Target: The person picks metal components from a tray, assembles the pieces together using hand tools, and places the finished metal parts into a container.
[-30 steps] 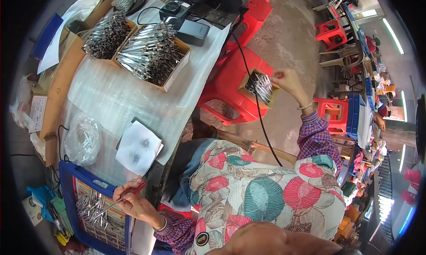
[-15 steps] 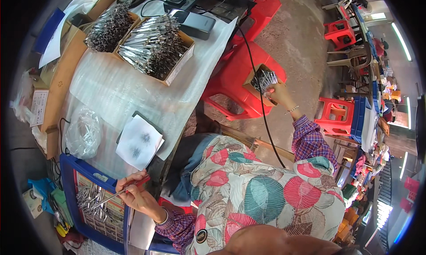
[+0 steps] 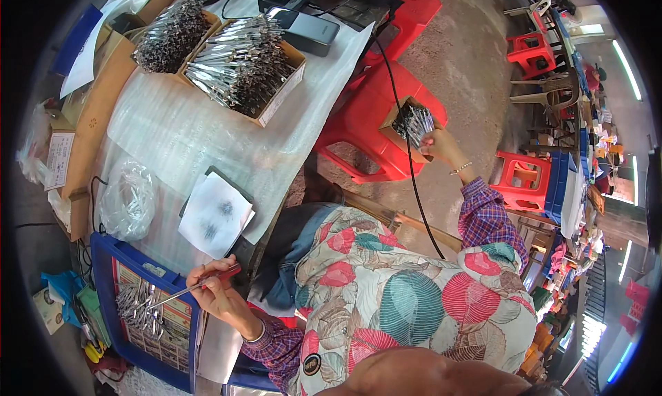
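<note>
My left hand [image 3: 219, 296] is closed round a red-handled tool [image 3: 181, 294] with a long thin metal shaft; its kind is not clear. The shaft slants down over a loose pile of slim silvery metal parts [image 3: 141, 310], lying in a blue-rimmed tray [image 3: 105, 306]. On the other side, my right hand [image 3: 441, 147] pinches at the edge of a small cardboard box [image 3: 390, 128]. Similar slim metal parts [image 3: 416, 122] stand packed in this box, and my fingers are closed on the ends of some. The box rests on a red plastic stool [image 3: 376, 99].
Two cardboard boxes hold dense bundles of metal parts [image 3: 234, 61] and darker pieces [image 3: 171, 36] on the covered table [image 3: 152, 127]. Nearby lie a grey phone-like device [image 3: 310, 32], smudged white paper [image 3: 214, 213] and a clear plastic bag [image 3: 129, 199]. A black cable [image 3: 407, 137] hangs across the stool.
My right hand has shifted slightly to the right at the box's edge. My left hand has turned a little, with the tool still over the pile.
</note>
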Demonstrator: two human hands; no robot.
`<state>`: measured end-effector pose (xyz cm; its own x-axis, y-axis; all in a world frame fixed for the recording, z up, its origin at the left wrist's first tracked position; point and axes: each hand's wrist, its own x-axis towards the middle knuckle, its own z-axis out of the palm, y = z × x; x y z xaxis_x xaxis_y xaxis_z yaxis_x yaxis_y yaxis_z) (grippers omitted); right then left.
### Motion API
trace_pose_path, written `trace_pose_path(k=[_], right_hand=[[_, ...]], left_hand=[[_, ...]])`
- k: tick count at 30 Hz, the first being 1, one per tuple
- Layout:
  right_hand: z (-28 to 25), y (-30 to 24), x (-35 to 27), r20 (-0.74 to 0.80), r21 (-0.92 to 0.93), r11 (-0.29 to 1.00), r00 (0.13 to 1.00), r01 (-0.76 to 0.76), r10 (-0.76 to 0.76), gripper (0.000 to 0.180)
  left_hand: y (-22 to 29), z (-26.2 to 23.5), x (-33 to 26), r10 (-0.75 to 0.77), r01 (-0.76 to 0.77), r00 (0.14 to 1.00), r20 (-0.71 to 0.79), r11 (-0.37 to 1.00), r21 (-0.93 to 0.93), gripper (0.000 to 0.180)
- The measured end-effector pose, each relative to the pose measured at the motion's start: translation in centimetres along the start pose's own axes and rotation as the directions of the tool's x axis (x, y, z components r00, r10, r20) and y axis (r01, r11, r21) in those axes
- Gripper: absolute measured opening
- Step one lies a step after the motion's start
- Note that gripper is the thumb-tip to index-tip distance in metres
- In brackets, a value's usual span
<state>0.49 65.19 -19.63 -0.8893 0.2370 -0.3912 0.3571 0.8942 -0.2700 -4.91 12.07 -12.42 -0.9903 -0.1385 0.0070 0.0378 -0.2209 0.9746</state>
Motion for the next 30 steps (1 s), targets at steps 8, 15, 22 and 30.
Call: trace_pose_path(k=[8,15,22,30], right_hand=[[-6.4,-17.0,-0.8,0.137,0.955,0.269,0.990,-0.128,-0.015,0.037],[-10.4,-39.5,-8.7,0.293,0.698,0.131,0.114,-0.704,-0.949,0.045],[-10.8,-46.8,-17.9,0.084,0.740,-0.206,0.392,-0.640,-0.916,0.027],[-9.4,-51.9,-14.9,0.155,0.649,0.471,-0.502,-0.597,-0.851,0.026]], left_hand=[[1.0,-0.8,-0.5,-0.029,0.054,0.994,-0.107,0.971,0.233,0.034],[2.2,0.5,-3.2,-0.116,0.116,0.993,-0.013,0.993,-0.034,0.018],[4.4,-0.9,-5.3,-0.097,0.097,0.995,-0.018,0.995,-0.040,0.020],[10.3,-7.6,-1.9,0.057,0.034,0.975,-0.217,0.919,0.393,0.013]])
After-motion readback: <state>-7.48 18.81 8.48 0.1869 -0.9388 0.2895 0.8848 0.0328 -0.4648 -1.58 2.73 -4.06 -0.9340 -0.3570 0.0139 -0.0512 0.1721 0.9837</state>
